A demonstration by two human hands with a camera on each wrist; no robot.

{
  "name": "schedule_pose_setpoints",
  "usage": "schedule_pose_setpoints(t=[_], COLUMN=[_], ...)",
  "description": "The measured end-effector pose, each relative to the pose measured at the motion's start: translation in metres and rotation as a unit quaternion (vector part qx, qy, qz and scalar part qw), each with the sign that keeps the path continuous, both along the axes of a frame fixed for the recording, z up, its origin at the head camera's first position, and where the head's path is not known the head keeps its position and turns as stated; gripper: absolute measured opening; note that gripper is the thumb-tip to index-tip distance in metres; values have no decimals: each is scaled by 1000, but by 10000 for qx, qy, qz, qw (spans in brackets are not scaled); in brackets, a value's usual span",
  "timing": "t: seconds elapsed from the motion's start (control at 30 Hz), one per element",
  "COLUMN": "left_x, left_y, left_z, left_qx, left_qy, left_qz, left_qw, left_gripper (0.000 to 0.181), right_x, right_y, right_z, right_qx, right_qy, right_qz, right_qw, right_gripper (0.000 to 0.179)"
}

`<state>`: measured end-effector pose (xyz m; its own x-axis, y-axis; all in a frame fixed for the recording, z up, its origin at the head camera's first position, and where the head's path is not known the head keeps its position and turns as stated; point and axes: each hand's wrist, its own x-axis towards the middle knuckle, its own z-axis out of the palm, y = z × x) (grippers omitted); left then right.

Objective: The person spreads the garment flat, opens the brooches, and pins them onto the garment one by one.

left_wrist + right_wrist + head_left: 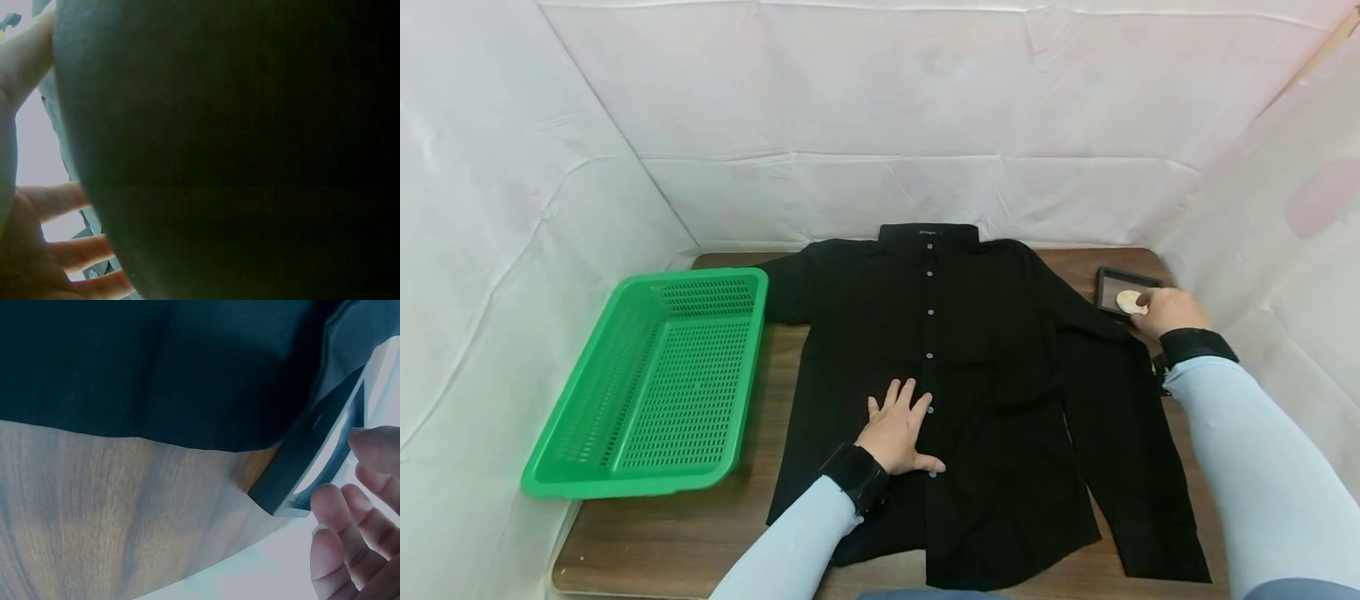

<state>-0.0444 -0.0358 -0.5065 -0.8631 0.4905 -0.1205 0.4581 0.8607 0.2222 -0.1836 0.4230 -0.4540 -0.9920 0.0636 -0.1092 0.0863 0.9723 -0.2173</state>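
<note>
A black button-up shirt point(992, 400) lies front up on the wooden table, collar at the far side. My left hand point(895, 435) rests on the shirt beside its button row, fingers spread, thumb over the row near the lower buttons. Dark material fills most of the left wrist view, with fingers point(81, 251) at its left side. At the right, my right hand point(1171, 311) reaches to a small black tray point(1101, 292) holding a pale round disc point(1126, 302). Fingertips overlap the disc's right edge; a gap shows between thumb and fingers point(331, 506) in the right wrist view.
A green perforated plastic basket point(750, 392) stands on the left of the table point(647, 542), hiding the end of one shirt sleeve. The other sleeve point(1150, 467) extends toward the near right. White sheeting point(880, 92) encloses the back and both sides.
</note>
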Motion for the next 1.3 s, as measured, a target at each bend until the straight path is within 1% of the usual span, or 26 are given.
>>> schedule_pose_setpoints(t=[0.27,0.47,0.83,1.0,1.3], left_x=[0,0,-1,-2,1], left_y=[1,1,0,-1,1], left_z=[-4,-4,-2,0,1], left_qx=[74,112,64,61,55], left_qy=[93,61,-44,-76,-165], left_qz=[3,8,51,77,104], left_qw=[9999,9999,10000,9999,9998], left_gripper=[108,107,107,107,107], right_x=[-6,-7,-5,-5,-3], right_y=[7,10,-2,-2,4], right_z=[-9,-16,-15,-17,-24], right_qx=[76,152,173,186,214], right_qy=[66,30,50,157,298], right_qz=[128,24,-35,-11,-5], right_qw=[9999,9999,9998,9997,9993], right_gripper=[34,31,29,28,23])
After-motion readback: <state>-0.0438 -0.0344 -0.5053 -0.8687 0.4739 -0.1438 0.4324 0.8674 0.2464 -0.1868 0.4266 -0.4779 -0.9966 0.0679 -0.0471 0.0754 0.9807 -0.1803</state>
